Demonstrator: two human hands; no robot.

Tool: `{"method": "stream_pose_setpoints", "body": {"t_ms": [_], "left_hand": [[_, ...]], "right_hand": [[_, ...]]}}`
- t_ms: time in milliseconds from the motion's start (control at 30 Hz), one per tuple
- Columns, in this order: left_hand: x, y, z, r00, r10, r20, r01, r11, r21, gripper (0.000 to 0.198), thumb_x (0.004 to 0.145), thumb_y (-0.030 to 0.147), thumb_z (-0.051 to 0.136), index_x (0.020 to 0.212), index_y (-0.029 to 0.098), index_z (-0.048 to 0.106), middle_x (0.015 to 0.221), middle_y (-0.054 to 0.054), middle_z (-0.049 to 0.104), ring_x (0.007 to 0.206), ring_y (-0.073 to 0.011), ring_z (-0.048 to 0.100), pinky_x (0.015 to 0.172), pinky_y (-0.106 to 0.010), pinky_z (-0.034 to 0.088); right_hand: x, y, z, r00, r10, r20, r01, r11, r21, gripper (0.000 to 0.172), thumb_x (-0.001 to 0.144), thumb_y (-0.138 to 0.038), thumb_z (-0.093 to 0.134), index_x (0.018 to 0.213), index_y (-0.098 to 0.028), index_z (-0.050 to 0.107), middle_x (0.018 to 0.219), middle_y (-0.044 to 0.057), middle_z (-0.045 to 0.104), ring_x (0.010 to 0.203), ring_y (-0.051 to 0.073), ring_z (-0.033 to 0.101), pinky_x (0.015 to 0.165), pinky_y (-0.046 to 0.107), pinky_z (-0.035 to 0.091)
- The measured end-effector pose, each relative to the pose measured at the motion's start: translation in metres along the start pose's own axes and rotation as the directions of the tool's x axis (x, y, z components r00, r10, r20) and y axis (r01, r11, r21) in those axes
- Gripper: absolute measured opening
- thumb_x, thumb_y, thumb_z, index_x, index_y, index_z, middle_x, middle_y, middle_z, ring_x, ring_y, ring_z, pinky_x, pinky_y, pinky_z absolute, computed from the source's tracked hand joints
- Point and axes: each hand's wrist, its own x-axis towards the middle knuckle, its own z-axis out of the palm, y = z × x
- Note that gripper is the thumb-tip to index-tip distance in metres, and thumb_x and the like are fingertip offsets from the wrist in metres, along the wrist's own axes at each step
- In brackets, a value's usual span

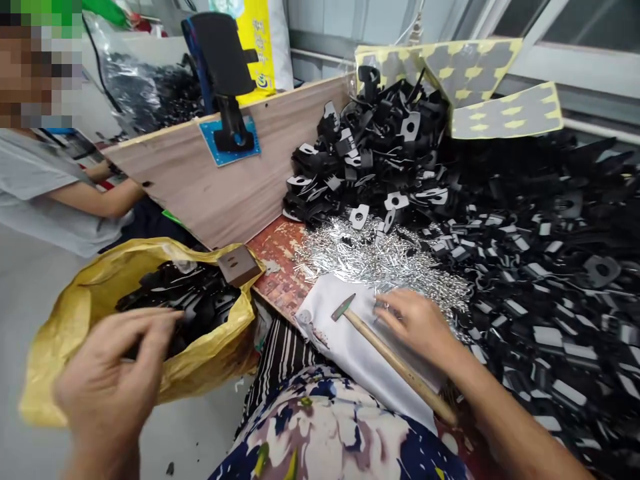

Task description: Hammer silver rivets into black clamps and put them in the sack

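My left hand [117, 377] is raised over the near side of a yellow bag [65, 357]. Its fingers are curled, thumb close to the forefinger; anything between them is too small or hidden to make out. Black plastic parts [200, 307] fill the bag's mouth. My right hand [417, 327] hovers by the pile of small silvery metal pins [345, 250], fingers bent and tips close together. I cannot see what they pinch, if anything. Just left of it, a wooden-handled hammer [390, 357] lies on a light grey cloth [320, 300], its head pointing away.
Black plastic clips [380, 140] are heaped behind the pins, with more parts [550, 333] spread along the right. A wooden board [200, 193] stands upright, bearing a black phone holder [233, 80]. A brown block [239, 265] rests on the bag's rim. Another person [50, 193] sits at left.
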Motion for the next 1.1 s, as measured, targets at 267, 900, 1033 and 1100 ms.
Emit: {"method": "stream_pose_setpoints", "body": {"t_ms": [267, 900, 1033, 1100], "left_hand": [[-0.046, 0.058, 0.063, 0.698, 0.11, 0.708, 0.209, 0.914, -0.348, 0.036, 0.094, 0.045, 0.059, 0.072, 0.022, 0.075, 0.074, -0.003, 0.074, 0.069, -0.0218, 0.068, 0.065, -0.029, 0.054], [-0.078, 0.062, 0.158, 0.638, 0.065, 0.767, 0.388, 0.833, -0.393, 0.027, 0.075, 0.045, 0.074, 0.07, 0.018, 0.073, 0.108, -0.011, 0.066, 0.109, -0.0311, 0.063, 0.097, -0.039, 0.05], [-0.087, 0.053, 0.164, 0.645, 0.034, 0.764, 0.426, 0.814, -0.396, 0.029, 0.073, 0.045, 0.076, 0.069, 0.017, 0.072, 0.11, -0.014, 0.064, 0.112, -0.0329, 0.06, 0.098, -0.039, 0.046], [-0.086, 0.054, 0.163, 0.64, 0.049, 0.767, 0.425, 0.808, -0.407, 0.028, 0.074, 0.044, 0.076, 0.068, 0.017, 0.071, 0.11, -0.014, 0.063, 0.111, -0.0331, 0.06, 0.097, -0.04, 0.045]], "right_hand": [[0.196, 0.048, 0.003, 0.895, 0.339, -0.291, -0.31, 0.94, 0.142, 0.045, 0.097, -0.02, 0.057, 0.138, -0.002, 0.057, 0.118, 0.022, 0.068, 0.107, 0.031, 0.064, 0.099, 0.047, 0.046], [0.095, 0.0, 0.03, 0.986, 0.142, -0.085, -0.105, 0.934, 0.341, 0.028, 0.099, -0.019, 0.057, 0.122, -0.026, 0.072, 0.098, 0.002, 0.073, 0.088, 0.017, 0.066, 0.082, 0.033, 0.053], [0.149, 0.02, 0.033, 0.954, 0.194, -0.228, -0.143, 0.965, 0.221, 0.013, 0.09, -0.02, 0.071, 0.101, -0.022, 0.077, 0.106, 0.01, 0.069, 0.111, 0.027, 0.057, 0.099, 0.044, 0.048], [0.164, 0.024, 0.04, 0.95, 0.187, -0.249, -0.13, 0.965, 0.227, 0.007, 0.083, -0.016, 0.077, 0.088, -0.022, 0.077, 0.1, 0.009, 0.068, 0.109, 0.027, 0.057, 0.1, 0.045, 0.046]]}}
